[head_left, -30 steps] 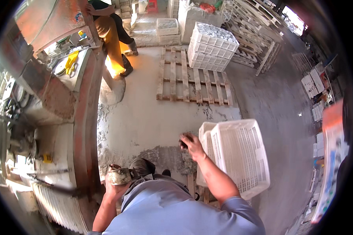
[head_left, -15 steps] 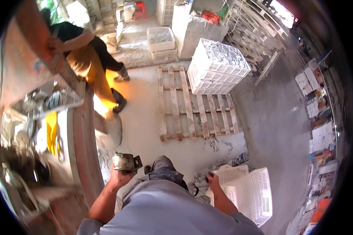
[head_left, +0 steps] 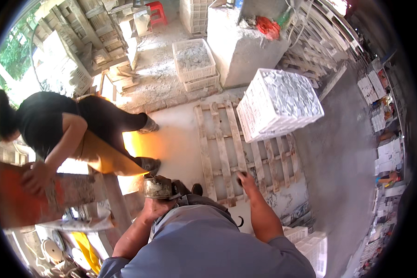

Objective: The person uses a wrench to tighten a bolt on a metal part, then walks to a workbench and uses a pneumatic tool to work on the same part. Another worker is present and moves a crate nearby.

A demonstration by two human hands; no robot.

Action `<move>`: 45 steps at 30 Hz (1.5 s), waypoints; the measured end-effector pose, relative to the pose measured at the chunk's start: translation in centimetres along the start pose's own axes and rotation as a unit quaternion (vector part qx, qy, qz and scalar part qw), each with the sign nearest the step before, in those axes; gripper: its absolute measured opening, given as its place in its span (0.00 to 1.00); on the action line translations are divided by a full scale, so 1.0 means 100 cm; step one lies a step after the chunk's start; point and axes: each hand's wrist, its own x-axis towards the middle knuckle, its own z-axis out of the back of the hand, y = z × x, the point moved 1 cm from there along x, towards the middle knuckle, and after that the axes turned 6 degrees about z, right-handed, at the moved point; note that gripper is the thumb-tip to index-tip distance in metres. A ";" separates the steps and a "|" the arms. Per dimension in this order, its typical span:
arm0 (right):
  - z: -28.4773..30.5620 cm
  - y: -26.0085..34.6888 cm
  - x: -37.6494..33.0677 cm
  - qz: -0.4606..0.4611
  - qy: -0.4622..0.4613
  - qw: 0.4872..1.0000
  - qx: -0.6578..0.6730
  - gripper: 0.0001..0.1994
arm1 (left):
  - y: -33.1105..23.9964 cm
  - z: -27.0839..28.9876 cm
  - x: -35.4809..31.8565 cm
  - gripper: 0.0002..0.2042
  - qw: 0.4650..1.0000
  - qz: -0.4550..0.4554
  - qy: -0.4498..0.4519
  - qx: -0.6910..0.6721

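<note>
In the left hand [head_left: 154,206], fingers wrapped tight around a dull metal pot [head_left: 158,187], held just above the wrist. Looked heavy, rigid, dusty-slick; best gripped low round the body. Right hand [head_left: 246,180] loosely curled, empty, above the wooden pallet [head_left: 217,148].

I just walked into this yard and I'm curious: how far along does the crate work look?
Done: one white crate full of grey pieces sits on the pallet, and another filled crate sits farther back. In hand: the left hand holds a grey lump; the right hand hangs over the pallet, apparently holding nothing. Left: an empty-looking crate by the person's right side.
</note>
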 end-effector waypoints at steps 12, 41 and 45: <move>-0.174 0.243 0.321 0.004 0.081 0.992 -0.097 0.18 | 0.042 0.154 0.399 0.13 0.962 0.096 -0.092 -0.239; -0.457 0.689 1.110 0.098 -0.020 0.995 -0.012 0.16 | 0.194 0.501 1.260 0.17 0.991 -0.055 -0.084 0.085; -0.484 0.713 1.164 0.047 -0.043 0.998 -0.022 0.17 | 0.172 0.570 1.357 0.13 0.998 0.002 -0.054 0.022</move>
